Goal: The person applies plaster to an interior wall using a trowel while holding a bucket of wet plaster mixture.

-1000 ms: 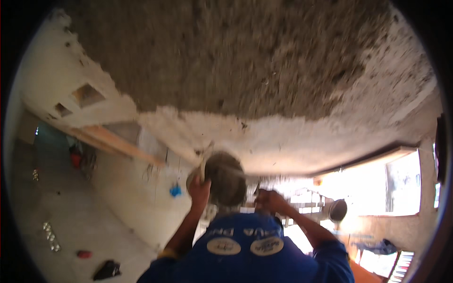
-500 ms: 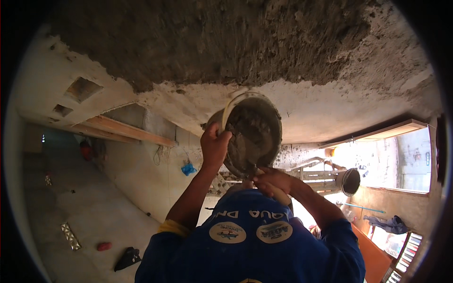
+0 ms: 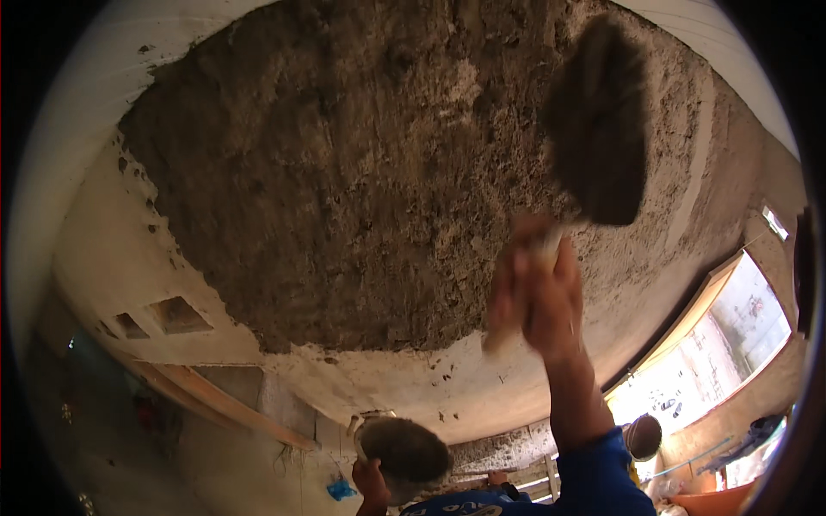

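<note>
My right hand (image 3: 540, 305) grips the pale handle of a trowel (image 3: 602, 129), raised in front of the wall's dark, rough wet plaster (image 3: 344, 189). The trowel's dark blade is blurred and stands toward the upper right, over the plastered area. Low in view, my left hand (image 3: 372, 482) holds a mortar bucket (image 3: 409, 451) by its rim or pale handle; which of these it grips is hard to tell. The bucket tilts toward the camera, its inside dark with mortar.
Bare pale wall (image 3: 413, 387) borders the plaster, with two small recesses (image 3: 181, 311) at left. Wooden beams (image 3: 224, 400) run below them. A bright opening (image 3: 714, 335), another bucket (image 3: 641, 439) and wooden planks (image 3: 546, 477) are at lower right, a blue bag (image 3: 340, 488) at bottom.
My right hand has risen from the bucket to the plastered wall with the trowel. The bucket now sits lower in the picture, and the view has shifted to show more wall.
</note>
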The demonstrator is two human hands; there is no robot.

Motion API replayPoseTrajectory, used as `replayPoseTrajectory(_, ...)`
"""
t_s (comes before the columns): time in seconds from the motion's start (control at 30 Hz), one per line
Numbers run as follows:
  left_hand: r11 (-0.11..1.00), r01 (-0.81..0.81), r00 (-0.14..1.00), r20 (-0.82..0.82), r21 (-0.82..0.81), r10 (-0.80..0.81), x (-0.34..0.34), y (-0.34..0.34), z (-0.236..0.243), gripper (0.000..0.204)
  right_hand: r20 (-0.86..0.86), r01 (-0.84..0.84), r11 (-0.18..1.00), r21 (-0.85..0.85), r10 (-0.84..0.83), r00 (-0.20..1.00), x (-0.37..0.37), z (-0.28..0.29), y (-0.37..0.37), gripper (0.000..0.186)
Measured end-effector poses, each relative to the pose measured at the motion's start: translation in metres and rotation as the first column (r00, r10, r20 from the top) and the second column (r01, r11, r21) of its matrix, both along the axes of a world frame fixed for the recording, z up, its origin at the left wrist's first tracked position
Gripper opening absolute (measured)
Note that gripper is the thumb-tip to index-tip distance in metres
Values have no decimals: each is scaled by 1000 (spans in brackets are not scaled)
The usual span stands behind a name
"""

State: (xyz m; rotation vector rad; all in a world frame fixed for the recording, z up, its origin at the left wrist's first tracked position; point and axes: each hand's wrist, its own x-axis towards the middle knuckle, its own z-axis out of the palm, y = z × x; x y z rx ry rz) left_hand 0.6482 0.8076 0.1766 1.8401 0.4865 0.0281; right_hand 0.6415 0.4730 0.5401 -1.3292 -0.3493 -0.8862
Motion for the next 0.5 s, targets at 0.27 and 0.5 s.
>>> replayPoseTrajectory(0.27, 936, -33, 998, -35, 350, 49, -13, 26, -45, 23, 164, 880, 128, -458, -960, 225, 131, 79, -91, 25)
replayPoseTrajectory(0.5, 950, 72, 985, 129, 303, -116, -7, 61, -75, 24, -674, -468, 722, -509, 3, 738, -26, -226, 117, 46)
